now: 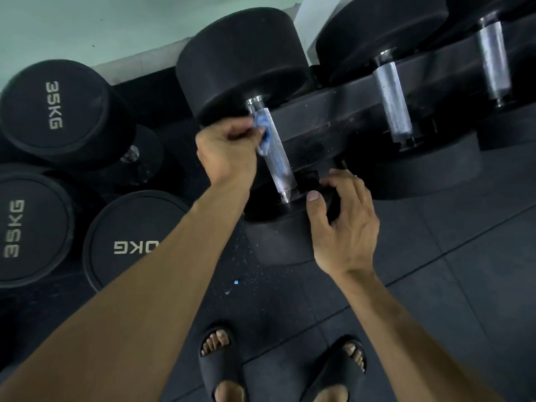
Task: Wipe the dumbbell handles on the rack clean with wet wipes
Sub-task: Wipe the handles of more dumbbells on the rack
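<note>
Blue wet wipe (264,134) pinched in left hand (226,152) against knurled handle (275,152); right hand (342,224) loosely cupping near weight head (278,227); best rubbed full length, turning round.

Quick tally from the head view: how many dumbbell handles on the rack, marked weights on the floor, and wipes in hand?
Knurled handles on the rack: 3
Marked dumbbells on the floor: 3
Blue wipes in the left hand's grip: 1
Total: 7
</note>
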### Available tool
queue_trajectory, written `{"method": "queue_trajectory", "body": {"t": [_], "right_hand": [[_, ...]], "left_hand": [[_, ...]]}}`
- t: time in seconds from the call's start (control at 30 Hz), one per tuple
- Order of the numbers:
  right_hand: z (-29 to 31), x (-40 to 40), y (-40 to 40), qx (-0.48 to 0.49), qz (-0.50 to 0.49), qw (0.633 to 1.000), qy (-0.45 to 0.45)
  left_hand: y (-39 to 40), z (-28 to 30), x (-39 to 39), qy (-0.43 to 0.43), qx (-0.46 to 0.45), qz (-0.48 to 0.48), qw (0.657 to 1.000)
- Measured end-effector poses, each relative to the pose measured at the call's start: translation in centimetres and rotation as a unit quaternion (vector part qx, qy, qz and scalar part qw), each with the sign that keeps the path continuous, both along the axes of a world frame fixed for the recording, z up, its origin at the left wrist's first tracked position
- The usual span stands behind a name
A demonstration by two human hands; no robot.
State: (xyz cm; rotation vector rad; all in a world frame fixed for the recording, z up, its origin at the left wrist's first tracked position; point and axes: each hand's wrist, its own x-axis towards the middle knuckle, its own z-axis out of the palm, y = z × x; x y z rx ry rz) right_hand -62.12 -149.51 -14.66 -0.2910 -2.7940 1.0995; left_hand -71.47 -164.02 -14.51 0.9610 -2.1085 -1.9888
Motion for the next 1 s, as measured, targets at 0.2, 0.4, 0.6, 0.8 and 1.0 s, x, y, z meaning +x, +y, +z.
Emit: {"method": "queue_trajectory", "body": {"t": [0.2,0.4,0.6,0.8,1.0], "right_hand": [[0.2,0.1,0.0,0.001,0.001,1.0,-0.008],[0.1,-0.1,0.0,-0.009,-0.001,1.0,0.009],[-0.1,-0.1,0.1,-0.02,0.0,1.0,0.014],[-0.3,0.0,0.1,-0.02,-0.003,1.0,0.021],[-0.2,0.0,0.1,-0.026,-0.001,1.0,0.011]], "left_hand": [[0.4,-0.1,2.9,-0.035,-0.016,-0.059,0.997],[0.9,-0.2,3.3,-0.008,-0.053,-0.064,0.997],[0.4,0.1,4.4,0.016,-0.101,-0.164,0.981],[-0.4,-1.2,5.1,-0.071,-0.07,-0.231,0.968],[-0.5,0.1,2.0,0.018,-0.055,-0.114,0.992]]}}
